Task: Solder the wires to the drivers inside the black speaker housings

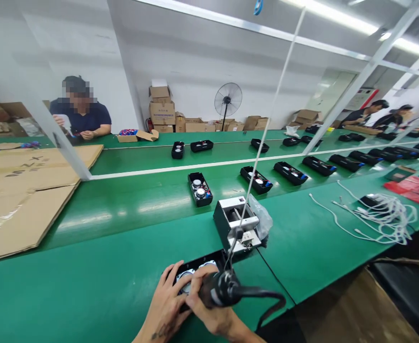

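A black speaker box [204, 261] with round silver speaker drivers lies on the green bench in front of me. My left hand [169, 297] grips its left end, with fingers over the near driver. My right hand [209, 305] is wrapped around a black electric screwdriver [218, 289], which points down into the box. The screwdriver's tip is hidden behind my fingers. From its top, a thick black cable curves off to the right, and a thin cord rises towards the frame overhead. Just beyond the box stands a screw feeder [236, 224] with a clear plastic bag [261, 216] beside it.
Several open speaker boxes [200, 189] line the green conveyor [141, 195]. Large cardboard sheets [26, 200] lie at left. White cables [384, 219] are piled at right. A person [80, 112] sits across the line; others work far right. A metal post [62, 133] rises at left.
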A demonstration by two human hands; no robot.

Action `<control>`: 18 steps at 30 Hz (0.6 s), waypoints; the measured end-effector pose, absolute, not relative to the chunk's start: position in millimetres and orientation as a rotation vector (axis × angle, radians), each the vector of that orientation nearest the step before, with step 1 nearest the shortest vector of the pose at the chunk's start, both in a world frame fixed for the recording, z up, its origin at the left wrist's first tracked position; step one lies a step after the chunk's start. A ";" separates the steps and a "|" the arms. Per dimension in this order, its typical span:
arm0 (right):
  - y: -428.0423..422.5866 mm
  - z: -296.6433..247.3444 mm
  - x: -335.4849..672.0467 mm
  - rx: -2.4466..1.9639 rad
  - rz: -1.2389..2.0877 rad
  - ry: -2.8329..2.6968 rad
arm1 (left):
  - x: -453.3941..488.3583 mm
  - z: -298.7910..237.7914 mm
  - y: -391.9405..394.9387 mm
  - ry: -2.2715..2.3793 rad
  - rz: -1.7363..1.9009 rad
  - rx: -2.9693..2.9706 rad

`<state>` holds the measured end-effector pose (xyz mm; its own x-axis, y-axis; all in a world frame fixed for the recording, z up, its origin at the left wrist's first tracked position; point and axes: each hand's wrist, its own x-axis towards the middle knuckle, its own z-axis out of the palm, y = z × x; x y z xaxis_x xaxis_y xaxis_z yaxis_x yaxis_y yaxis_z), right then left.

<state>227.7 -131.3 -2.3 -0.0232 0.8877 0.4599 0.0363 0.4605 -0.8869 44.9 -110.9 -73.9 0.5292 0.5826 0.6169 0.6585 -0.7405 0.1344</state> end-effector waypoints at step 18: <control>-50.9 40.1 354.8 -1.120 0.419 -1.037 | 47.0 -32.5 -131.8 -1.064 -0.836 -2.690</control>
